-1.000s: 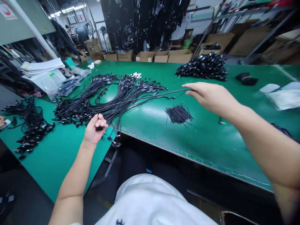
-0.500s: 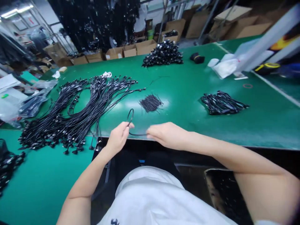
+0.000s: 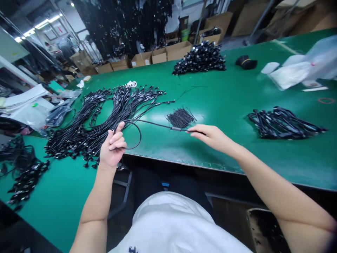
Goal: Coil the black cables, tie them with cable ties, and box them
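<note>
A black cable (image 3: 155,123) runs between my two hands above the front edge of the green table (image 3: 158,147). My left hand (image 3: 113,147) is closed around its looped part, which curves out to the right of the fingers. My right hand (image 3: 210,136) pinches the other end beside a small grey sleeve on the cable. Behind the cable lies a small pile of short black ties (image 3: 181,117). A large spread of long black cables (image 3: 118,109) covers the table beyond my left hand.
Coiled cable bundles (image 3: 283,123) lie at the right, a heap of black connectors (image 3: 201,59) at the back. White plastic bags (image 3: 292,73) are at the far right, papers (image 3: 23,100) at the left. More cables (image 3: 27,175) rest on the left table section.
My hands have moved apart, the left one leftward and the right one rightward and up. The cable between them is drawn out longer, with a wider loop. The view has shifted slightly.
</note>
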A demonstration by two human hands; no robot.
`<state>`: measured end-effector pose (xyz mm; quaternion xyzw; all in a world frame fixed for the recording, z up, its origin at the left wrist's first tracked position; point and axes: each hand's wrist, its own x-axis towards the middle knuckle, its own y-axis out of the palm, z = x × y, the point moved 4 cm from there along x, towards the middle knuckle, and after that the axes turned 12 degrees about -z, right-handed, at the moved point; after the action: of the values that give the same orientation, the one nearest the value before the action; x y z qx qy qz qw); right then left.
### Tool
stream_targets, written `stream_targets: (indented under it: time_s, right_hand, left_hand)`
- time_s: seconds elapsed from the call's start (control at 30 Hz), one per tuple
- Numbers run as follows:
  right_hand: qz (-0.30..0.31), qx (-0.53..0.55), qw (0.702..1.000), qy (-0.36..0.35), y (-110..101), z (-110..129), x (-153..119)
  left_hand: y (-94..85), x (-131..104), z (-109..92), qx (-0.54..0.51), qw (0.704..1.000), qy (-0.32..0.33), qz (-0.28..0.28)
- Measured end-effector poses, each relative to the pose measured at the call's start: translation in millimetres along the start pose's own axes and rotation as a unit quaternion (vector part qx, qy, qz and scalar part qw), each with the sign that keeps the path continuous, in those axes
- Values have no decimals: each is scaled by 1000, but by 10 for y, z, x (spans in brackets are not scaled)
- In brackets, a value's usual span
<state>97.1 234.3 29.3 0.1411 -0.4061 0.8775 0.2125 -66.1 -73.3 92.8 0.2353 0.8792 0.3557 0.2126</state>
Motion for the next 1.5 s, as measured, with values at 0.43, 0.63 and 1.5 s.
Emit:
stream_targets:
  time_s: [0.43, 0.63, 1.5]
  right_hand:
    - [-77, -75, 993, -54, -134, 35, -116]
    - [39, -191, 970, -147, 204, 522, -198]
    - [-143, 713, 617, 299, 985, 884, 113]
  left_hand:
    - [23, 131, 80, -54, 998, -44, -2]
    - [64, 197, 246, 126, 990, 54, 24]
    - [70, 0, 1271, 246, 968, -48, 27]
